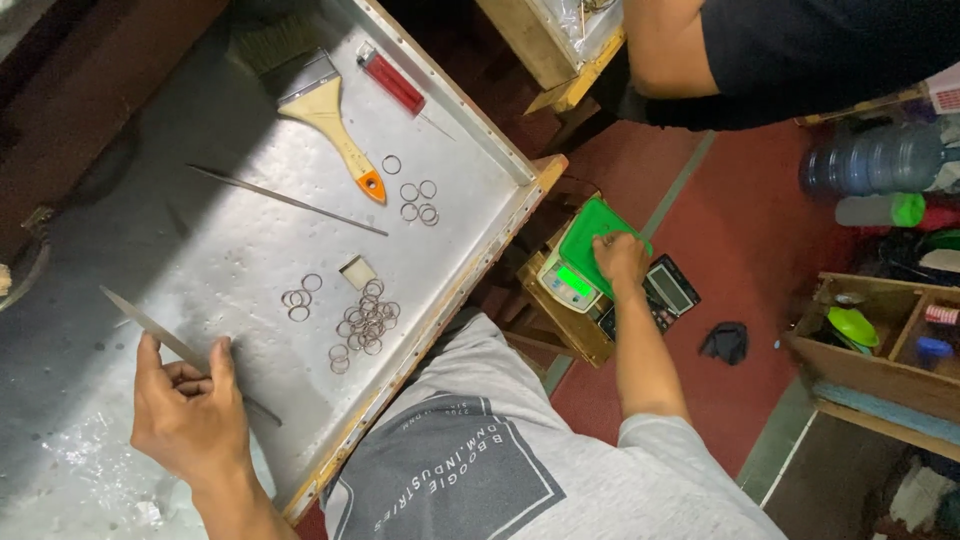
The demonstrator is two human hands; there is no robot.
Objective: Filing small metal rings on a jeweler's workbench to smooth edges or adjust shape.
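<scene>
A thin, stiff metal file [185,350], judged light and slippery, is pinched near its middle by the left hand [190,415], left of the rings [365,320], while the right hand [620,258] is pressed flat, unclenched, on the green scale [590,250].

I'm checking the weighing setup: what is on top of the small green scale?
The right hand rests on the green scale. Anything between palm and pan is hidden. Its lit display faces up; a calculator lies beside it.
</scene>
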